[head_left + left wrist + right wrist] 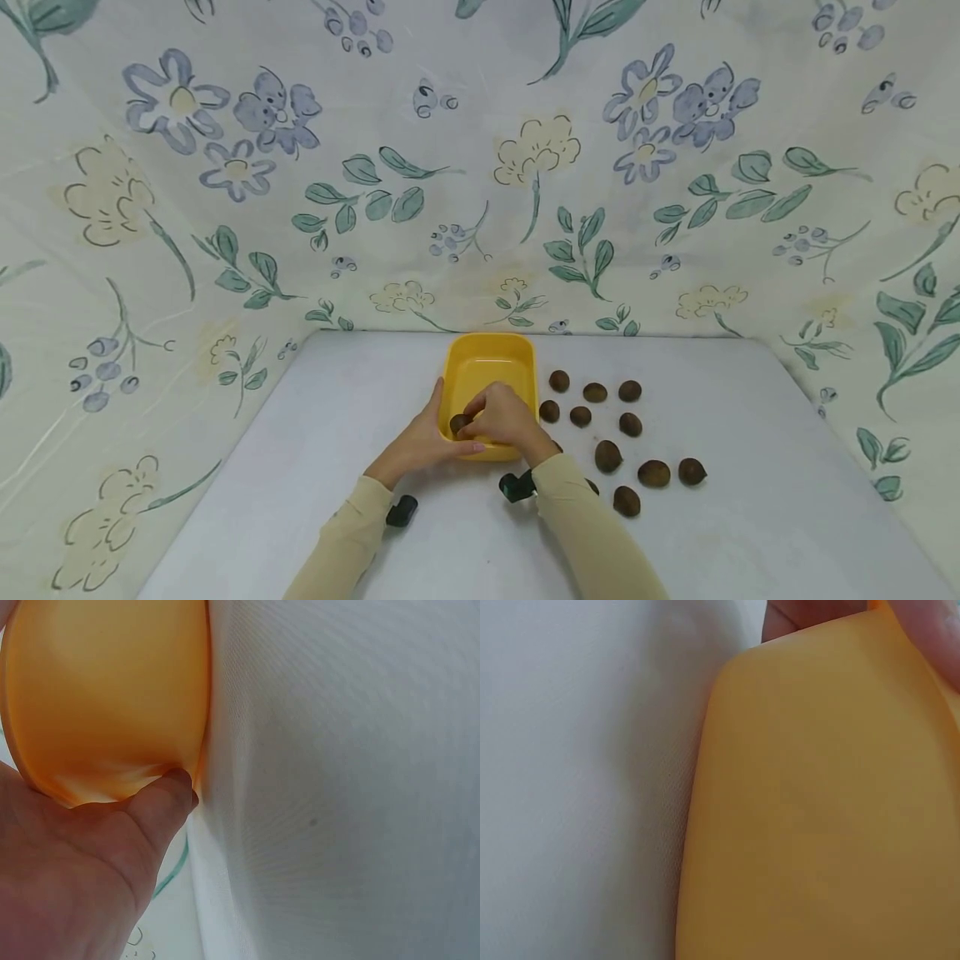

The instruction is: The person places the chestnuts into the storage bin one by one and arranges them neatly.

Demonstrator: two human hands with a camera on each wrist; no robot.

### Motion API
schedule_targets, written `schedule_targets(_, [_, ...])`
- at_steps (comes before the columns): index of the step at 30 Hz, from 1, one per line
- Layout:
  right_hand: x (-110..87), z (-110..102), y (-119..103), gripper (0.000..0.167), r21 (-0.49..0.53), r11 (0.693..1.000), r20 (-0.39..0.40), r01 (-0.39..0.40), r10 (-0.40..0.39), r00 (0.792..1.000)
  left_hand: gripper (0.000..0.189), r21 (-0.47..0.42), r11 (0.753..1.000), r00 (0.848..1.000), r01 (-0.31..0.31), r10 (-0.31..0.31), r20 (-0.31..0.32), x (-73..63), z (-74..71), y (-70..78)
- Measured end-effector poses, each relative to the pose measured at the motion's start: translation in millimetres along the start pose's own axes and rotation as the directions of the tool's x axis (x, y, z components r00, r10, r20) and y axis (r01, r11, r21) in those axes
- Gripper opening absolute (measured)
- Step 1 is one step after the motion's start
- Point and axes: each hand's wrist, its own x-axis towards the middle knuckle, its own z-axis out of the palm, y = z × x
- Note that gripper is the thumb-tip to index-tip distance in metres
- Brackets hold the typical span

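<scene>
My left fingers (435, 400) grip the yellow tray (528, 367); my right fingers (476, 406) pinch a half-hidden nut (457, 423); my right sleeve (588, 525) partly covers others.

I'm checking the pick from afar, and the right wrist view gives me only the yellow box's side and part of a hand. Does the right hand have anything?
Observer: Yes, the right hand holds a nut inside the box.
Operator: Where is the left hand on the box?
Observer: The left hand holds it at the near left corner.
Operator: Any nuts outside?
Observer: Yes, several other nuts lie on the table, to the box's right.
</scene>
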Motion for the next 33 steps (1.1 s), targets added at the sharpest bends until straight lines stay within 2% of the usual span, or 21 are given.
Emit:
schedule_targets(10, [-1.7, 1.6, -2.0, 0.017, -0.065, 0.998, 0.051, -0.017, 0.021, 0.998, 0.143, -0.004, 1.000, 1.000, 0.004, -0.004, 0.002, -0.6, -0.7, 1.1])
schedule_targets(22, [-1.0, 3.1, -3.5, 0.011, -0.131, 0.991, 0.068, -0.034, 0.043, 0.997, 0.144, -0.016, 1.000, 1.000, -0.017, 0.017, 0.001, 0.9, 0.4, -0.1])
schedule_targets(29, [0.4, 4.1, -2.2, 0.015, -0.148, 0.988, 0.064, -0.049, 0.059, 0.996, 0.143, -0.010, 1.000, 1.000, -0.013, 0.013, -0.004, -0.2, 0.5, 0.0])
schedule_targets(33, [0.6, 4.7, -0.9, 0.024, -0.145, 0.988, 0.054, -0.055, 0.063, 0.997, 0.143, -0.011, 1.000, 1.000, -0.013, 0.013, -0.007, -0.7, 0.5, 0.2])
